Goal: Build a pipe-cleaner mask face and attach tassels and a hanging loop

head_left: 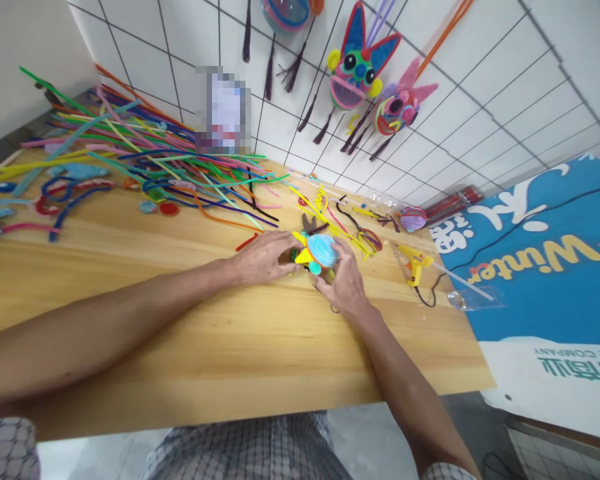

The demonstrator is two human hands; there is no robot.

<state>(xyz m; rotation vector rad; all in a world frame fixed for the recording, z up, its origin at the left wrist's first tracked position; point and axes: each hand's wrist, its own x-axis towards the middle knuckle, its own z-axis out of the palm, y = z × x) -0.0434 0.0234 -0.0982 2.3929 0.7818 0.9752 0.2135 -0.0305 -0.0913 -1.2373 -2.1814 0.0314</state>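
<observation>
Grip of both hands (pixel 305 270), fuzzy coiled figure (pixel 319 252)

Pipe cleaners (pixel 145 167) far left on table (pixel 205 347); glue gun (pixel 414 264) right, perhaps near edge.

Near table (pixel 220 347) bare; pipe cleaners (pixel 145 167) crowd far-left.

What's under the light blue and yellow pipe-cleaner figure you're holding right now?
The light blue and yellow pipe-cleaner figure sits over the wooden tabletop, gripped between the left hand and right hand. Fingers cover its underside, so whether it touches the wood cannot be seen.
</observation>
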